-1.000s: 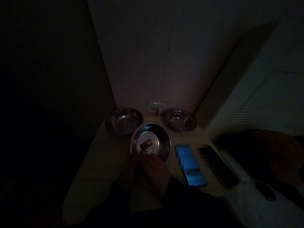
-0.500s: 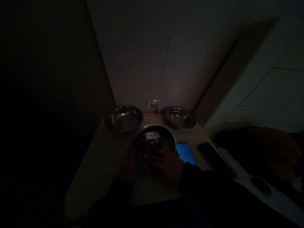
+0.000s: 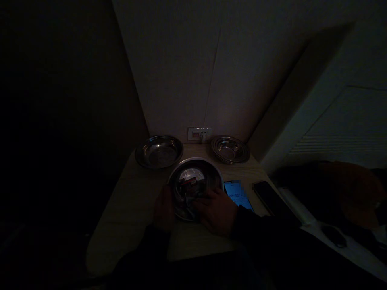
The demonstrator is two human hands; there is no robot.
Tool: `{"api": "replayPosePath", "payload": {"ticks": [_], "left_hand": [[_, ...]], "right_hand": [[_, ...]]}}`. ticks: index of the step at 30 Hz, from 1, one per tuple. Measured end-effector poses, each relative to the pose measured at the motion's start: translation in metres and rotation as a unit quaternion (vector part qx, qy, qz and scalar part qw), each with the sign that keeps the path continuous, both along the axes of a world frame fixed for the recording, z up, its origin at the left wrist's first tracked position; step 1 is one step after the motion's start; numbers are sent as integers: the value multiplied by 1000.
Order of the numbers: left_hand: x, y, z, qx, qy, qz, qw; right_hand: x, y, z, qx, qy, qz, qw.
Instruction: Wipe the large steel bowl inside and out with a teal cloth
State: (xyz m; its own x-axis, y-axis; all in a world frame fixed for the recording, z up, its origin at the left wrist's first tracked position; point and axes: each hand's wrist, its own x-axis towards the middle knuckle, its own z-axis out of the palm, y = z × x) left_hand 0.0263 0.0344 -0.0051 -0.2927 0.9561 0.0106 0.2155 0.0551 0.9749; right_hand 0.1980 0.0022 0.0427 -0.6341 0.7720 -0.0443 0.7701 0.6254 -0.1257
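Note:
A shiny metal bowl (image 3: 195,162) stands on the wooden table, with a dark label showing inside it. Against its left rim, my left hand (image 3: 164,208) is closed, gripping the side. My right hand (image 3: 215,210) reaches over the near right rim into the bowl. Its fingers press a crumpled, pale cloth (image 3: 189,200) onto the inner surface. The dim light hides most of the cloth's outline and some fingertips.
A wide metal bowl (image 3: 159,152) sits at the back left, and stacked smaller bowls (image 3: 230,150) at the back right. A lit phone (image 3: 238,196) and a dark phone (image 3: 267,195) lie to the right. Behind is a wall socket (image 3: 200,134).
My right hand has shifted slightly right and down with the cloth inside the bowl. The bowl's inside and its label show more clearly. My left hand stays at the rim.

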Motion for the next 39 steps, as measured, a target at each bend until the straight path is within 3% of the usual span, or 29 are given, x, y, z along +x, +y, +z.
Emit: {"api": "replayPosePath", "payload": {"ticks": [4, 8, 13, 17, 21, 25, 27, 31, 34, 39], "left_hand": [[1, 2, -6, -10, 1, -9, 1000], [-5, 6, -20, 13, 34, -5, 999], [-12, 6, -29, 64, 54, 2, 996], [-7, 1, -21, 49, 35, -6, 998], [2, -2, -8, 6, 11, 22, 1000], [4, -1, 0, -24, -15, 14, 999], [2, 1, -2, -32, -18, 0, 999], [-5, 6, -16, -15, -1, 6, 1000], [-8, 9, -26, 8, 27, 9, 1000], [-10, 6, -32, 11, 67, 10, 998]], "right_hand": [[-7, 1, -12, 48, 8, 6, 999], [-31, 19, -24, 115, 21, 16, 993], [-34, 46, -11, 137, -23, -97, 986], [-14, 42, 3, 109, -46, -137, 984], [-3, 22, 9, 52, -53, -81, 994], [-10, 10, 0, 8, -8, -5, 1000], [-19, 12, -10, 15, 24, 7, 1000], [-35, 25, -24, 96, 20, 5, 995], [-37, 36, -24, 136, -1, -38, 990], [-18, 44, -17, 139, -19, -143, 980]]}}
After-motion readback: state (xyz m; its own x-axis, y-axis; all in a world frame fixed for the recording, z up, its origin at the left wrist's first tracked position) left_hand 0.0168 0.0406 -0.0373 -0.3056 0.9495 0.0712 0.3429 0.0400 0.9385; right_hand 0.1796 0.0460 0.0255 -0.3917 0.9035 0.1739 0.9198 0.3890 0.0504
